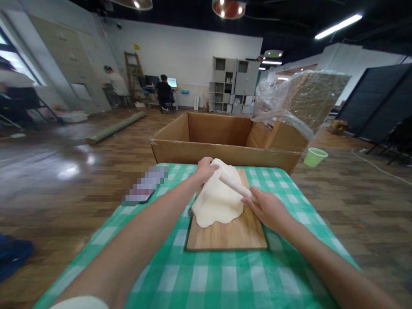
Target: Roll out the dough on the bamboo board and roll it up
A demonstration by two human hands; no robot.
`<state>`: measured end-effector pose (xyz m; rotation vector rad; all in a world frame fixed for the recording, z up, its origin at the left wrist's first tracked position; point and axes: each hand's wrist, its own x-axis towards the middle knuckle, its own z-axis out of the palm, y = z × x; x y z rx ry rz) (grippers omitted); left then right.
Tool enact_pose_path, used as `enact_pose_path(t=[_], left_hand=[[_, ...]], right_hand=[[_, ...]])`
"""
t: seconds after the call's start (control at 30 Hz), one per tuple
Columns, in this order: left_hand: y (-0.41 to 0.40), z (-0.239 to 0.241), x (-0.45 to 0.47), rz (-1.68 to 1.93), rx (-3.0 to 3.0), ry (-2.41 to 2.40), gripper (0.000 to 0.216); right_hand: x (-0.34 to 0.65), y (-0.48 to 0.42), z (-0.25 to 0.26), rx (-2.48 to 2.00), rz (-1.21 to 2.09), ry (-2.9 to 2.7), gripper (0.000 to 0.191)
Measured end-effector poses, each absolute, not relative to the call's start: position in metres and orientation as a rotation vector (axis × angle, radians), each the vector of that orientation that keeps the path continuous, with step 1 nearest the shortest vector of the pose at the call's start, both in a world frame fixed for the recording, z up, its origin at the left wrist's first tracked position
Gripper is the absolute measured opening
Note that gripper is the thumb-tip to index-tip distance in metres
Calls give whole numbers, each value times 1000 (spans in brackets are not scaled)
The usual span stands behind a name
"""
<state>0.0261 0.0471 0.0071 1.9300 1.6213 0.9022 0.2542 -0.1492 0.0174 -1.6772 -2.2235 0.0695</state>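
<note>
A flat, pale sheet of dough (219, 201) with a wavy edge lies over a wooden cutting board (228, 238). My right hand (268, 208) is wrapped round one end of a light rolling pin (236, 185), which slants across the dough with its other end pointing up and left. At the dough's far left edge, my left hand (206, 170) has its fingers closed on the sheet, close to the pin's free end. The fingertips there are partly hidden.
A green and white checked cloth (225, 279) covers the table. On its left lies a blurred-out flat item (146, 186). Behind stands a large open cardboard box (222, 150), with a light green bucket (315, 157) to its right. People sit farther back.
</note>
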Motion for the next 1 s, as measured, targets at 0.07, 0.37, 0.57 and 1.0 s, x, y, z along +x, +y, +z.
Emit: enact_pose_path(t=[0.07, 0.37, 0.57, 1.0], left_hand=[[48, 1, 27, 910, 1857, 1648, 15], [20, 12, 19, 936, 1764, 1639, 25], [-39, 33, -32, 636, 1751, 1492, 49], [-81, 15, -32, 690, 1531, 1129, 38]], right_hand=[[254, -150, 16, -1688, 56, -2246, 35], [254, -155, 16, -1702, 68, -2217, 33], [253, -157, 12, -1636, 116, -2242, 30], [247, -164, 24, -1582, 116, -2314, 32]])
